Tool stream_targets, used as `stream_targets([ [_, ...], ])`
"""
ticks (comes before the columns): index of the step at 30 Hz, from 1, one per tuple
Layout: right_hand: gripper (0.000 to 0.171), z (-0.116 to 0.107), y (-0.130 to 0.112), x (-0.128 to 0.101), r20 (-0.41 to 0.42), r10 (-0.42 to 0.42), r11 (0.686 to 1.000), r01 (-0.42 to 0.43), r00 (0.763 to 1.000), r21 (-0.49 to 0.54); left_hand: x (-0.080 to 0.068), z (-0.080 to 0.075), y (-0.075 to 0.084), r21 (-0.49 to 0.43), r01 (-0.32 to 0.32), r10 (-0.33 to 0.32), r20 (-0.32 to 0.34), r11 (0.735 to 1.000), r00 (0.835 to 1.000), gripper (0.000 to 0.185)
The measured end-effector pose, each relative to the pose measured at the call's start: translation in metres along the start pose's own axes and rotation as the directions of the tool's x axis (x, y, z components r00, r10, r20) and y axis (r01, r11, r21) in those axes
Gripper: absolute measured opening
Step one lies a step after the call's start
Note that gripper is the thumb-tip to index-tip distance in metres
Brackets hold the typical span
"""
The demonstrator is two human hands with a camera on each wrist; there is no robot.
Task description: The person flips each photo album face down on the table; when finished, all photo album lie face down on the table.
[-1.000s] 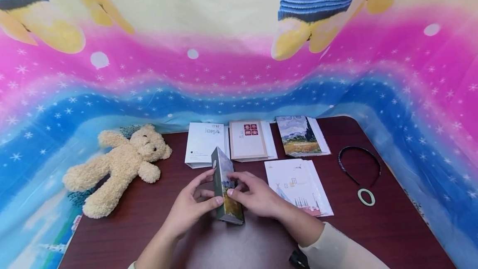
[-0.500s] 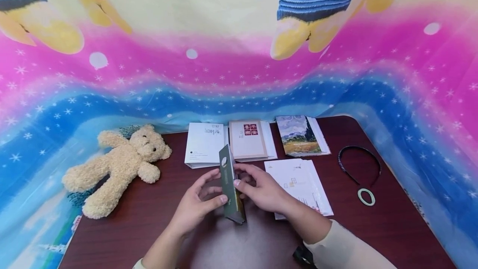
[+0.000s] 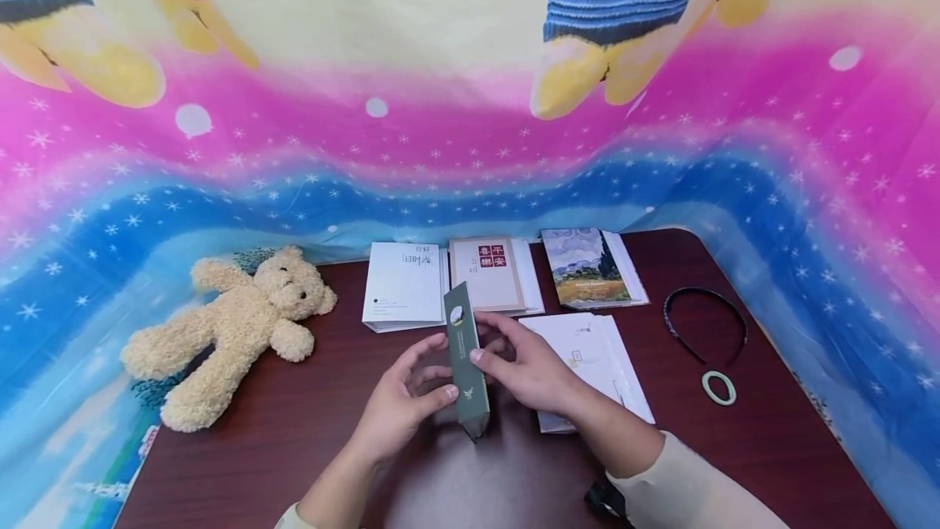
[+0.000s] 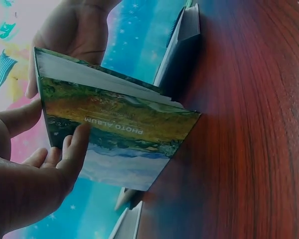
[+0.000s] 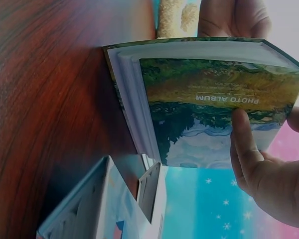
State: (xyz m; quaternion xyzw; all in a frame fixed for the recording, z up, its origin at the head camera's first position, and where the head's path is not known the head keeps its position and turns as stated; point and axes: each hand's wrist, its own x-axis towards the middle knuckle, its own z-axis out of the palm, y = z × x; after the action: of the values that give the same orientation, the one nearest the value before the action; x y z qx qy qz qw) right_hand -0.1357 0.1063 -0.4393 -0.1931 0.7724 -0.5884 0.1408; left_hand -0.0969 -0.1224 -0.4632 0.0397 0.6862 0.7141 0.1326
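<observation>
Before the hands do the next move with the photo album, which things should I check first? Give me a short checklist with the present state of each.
1. Both hands hold the photo album: ok. The left hand and the right hand each grip one side.
2. Album stands on edge on the table: ok, slightly tilted.
3. Album closed: cannot tell; the wrist views show the page edges only partly.
4. Free table space in front of the album: ok.
5. Neighbours apart from the album: ok for the teddy bear; the white album lies under the right hand's wrist.
</observation>
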Motion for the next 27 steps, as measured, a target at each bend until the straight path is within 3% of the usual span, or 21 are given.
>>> stream_targets([
  [13,0.06,-0.011,0.002,-0.006,-0.045,-0.009,0.999,0.007,0.999,-0.034,0.007,0.012,-0.013,-0.058,0.042,-0.04,0.036,0.997,0.999,0.071],
  [19,0.052,-0.017,0.004,-0.01,-0.056,-0.032,0.998,0.029,0.998,-0.064,0.011,0.015,-0.02,-0.051,0.045,-0.043,0.048,0.998,0.998,0.071],
  [27,0.046,-0.022,0.007,-0.013,-0.056,-0.001,0.999,-0.002,0.998,-0.045,0.015,0.019,-0.028,-0.063,0.057,-0.053,0.063,0.996,0.997,0.072],
])
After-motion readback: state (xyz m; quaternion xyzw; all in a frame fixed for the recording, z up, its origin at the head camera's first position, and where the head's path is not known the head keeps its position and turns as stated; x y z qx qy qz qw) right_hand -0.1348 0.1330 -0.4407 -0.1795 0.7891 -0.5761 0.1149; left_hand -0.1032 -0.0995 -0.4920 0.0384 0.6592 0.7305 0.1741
